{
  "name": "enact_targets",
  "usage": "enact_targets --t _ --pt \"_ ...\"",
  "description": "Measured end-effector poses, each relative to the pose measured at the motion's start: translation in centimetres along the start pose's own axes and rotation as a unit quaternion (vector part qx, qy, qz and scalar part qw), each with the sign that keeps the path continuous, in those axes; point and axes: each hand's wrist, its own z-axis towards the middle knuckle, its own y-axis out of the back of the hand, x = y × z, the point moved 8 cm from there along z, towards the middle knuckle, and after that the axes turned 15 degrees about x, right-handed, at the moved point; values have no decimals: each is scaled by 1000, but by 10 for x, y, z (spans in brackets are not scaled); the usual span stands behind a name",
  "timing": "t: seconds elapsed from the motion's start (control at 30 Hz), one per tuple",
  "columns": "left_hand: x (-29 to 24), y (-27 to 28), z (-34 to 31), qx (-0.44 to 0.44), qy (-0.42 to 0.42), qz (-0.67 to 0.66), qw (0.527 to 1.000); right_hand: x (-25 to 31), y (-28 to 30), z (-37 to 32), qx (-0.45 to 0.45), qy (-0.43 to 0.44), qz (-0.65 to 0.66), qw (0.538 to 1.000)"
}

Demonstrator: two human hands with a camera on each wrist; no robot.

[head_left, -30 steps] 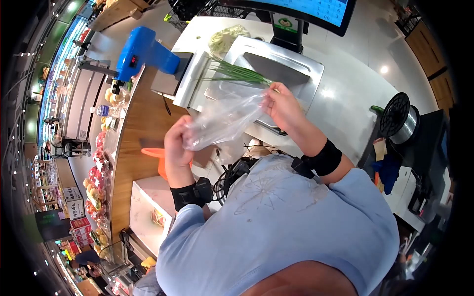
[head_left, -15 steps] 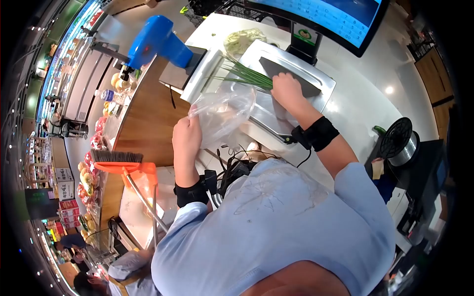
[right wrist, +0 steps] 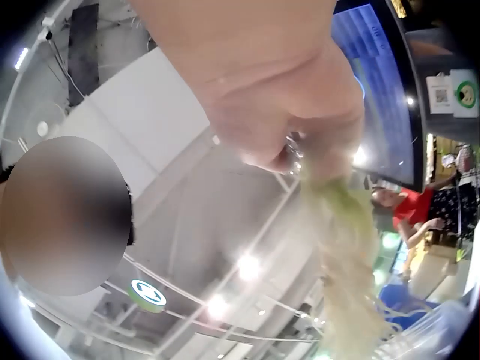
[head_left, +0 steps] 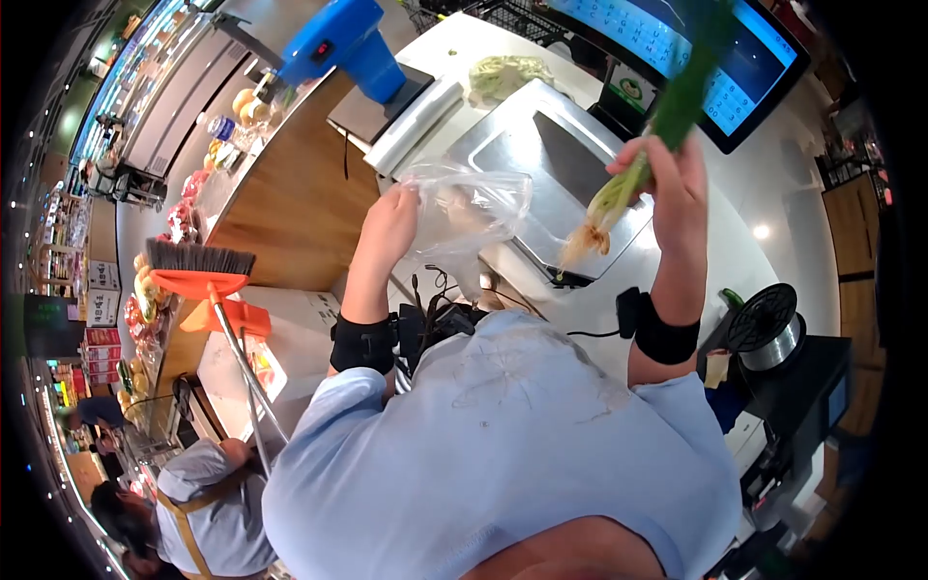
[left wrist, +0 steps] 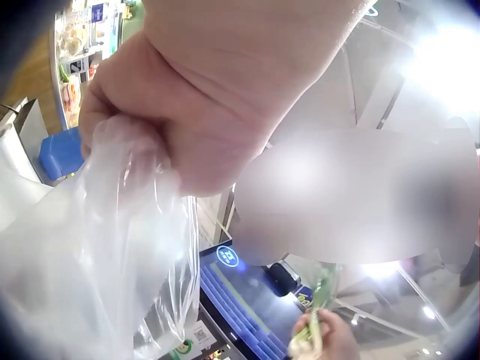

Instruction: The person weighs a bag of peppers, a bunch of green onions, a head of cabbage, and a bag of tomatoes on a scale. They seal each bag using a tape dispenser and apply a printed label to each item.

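Observation:
My right hand grips a bunch of green onions near the pale stems, lifted above the steel weighing scale. The roots point down toward me and the green leaves rise past the screen. In the right wrist view the white stems and roots hang below my fingers, blurred. My left hand pinches the rim of a clear plastic bag, which hangs open to the right of it. Seen from the left wrist, the bag drapes down from curled fingers.
A touch screen stands behind the scale. A leafy pale vegetable lies on the white counter, left of which sits a blue device. A spool is at the right. A broom and a person are at the lower left.
My right hand let go of the bag, took hold of the green onions on the scale and raised them to the right. My left hand keeps holding the bag.

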Motion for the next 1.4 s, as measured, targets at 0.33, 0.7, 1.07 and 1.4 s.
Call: enact_targets --t 0.33,0.7,1.07,1.4 --pt "-82 -24 -19 13 -160 4 987 -78 -138 -3 188 91 -70 975" --pt "-44 41 -26 -165 -204 -35 964 -180 -206 3 438 -101 -386 806" --pt "-42 52 -37 3 -176 -336 925 -186 -239 9 462 -118 -401 782" --pt "11 104 -24 -91 -159 -420 889 -59 -232 23 518 -120 -551 643"
